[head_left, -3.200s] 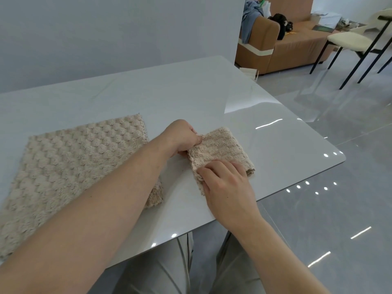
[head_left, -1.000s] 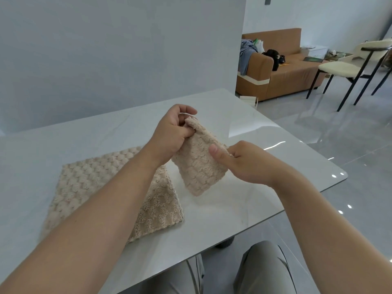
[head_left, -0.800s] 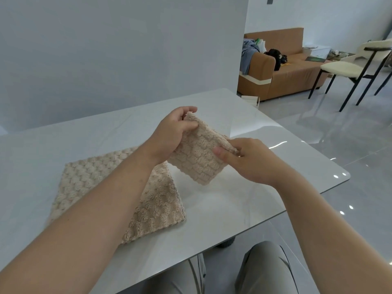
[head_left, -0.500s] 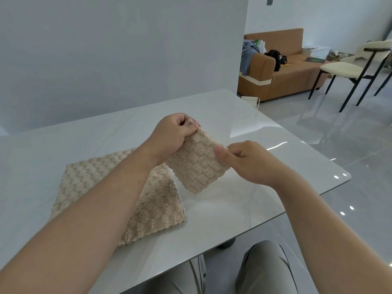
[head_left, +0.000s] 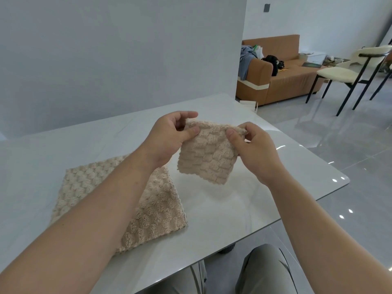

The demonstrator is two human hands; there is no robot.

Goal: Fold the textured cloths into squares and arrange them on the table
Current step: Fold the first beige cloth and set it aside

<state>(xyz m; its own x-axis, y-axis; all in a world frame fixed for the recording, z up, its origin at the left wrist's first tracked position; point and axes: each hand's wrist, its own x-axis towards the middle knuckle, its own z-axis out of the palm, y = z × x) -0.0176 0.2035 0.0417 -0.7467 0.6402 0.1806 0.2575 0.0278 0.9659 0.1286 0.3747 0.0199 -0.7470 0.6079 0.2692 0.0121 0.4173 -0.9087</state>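
A small beige textured cloth [head_left: 206, 158], folded to a rough square, hangs in the air above the white table [head_left: 222, 213]. My left hand [head_left: 169, 137] pinches its upper left corner and my right hand [head_left: 252, 149] pinches its upper right corner. The cloth's lower edge hangs free, just above the tabletop. A larger beige textured cloth [head_left: 157, 200] lies flat on the table to the left, partly hidden under my left forearm.
The table's rounded right corner [head_left: 345, 179] and its near edge are close to my hands. A grey wall stands behind the table. A brown sofa [head_left: 286, 77] and a cream chair [head_left: 347, 71] stand on the floor far right.
The small cloth was lifted off the table into the air. Over the last second both hands turned it from a tilted diamond to hang level by its top corners.
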